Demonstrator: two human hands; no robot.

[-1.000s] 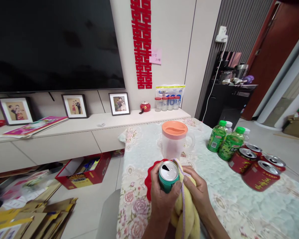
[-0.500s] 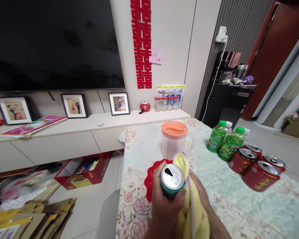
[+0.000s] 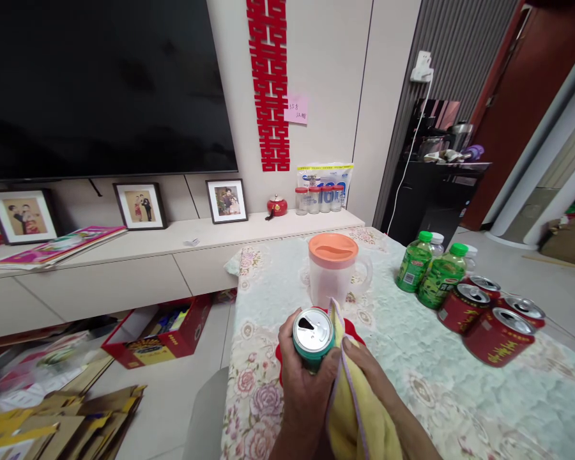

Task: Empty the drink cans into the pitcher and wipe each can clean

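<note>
A green drink can (image 3: 313,338) with an opened silver top is upright in my left hand (image 3: 303,390), fingers wrapped round its side. My right hand (image 3: 371,370) grips a yellow cloth (image 3: 359,409) with a purple edge, close against the can's right side; part of the cloth hangs down toward me. Beneath both hands lies a red scalloped dish (image 3: 351,330), mostly covered by them. Just beyond it stands a clear plastic pitcher (image 3: 333,281) with an orange lid.
On the table's right are green-capped bottles (image 3: 441,275) and several opened red cans (image 3: 498,335). The flowered tablecloth (image 3: 256,409) ends at the left edge, beside a grey seat (image 3: 206,415). A red box (image 3: 158,335) and flattened cardboard (image 3: 76,415) lie on the floor.
The can and my left hand have shifted slightly left. My right hand has come over the cloth, its fingers now visible on top, and the cloth's tip has folded narrower beside the can.
</note>
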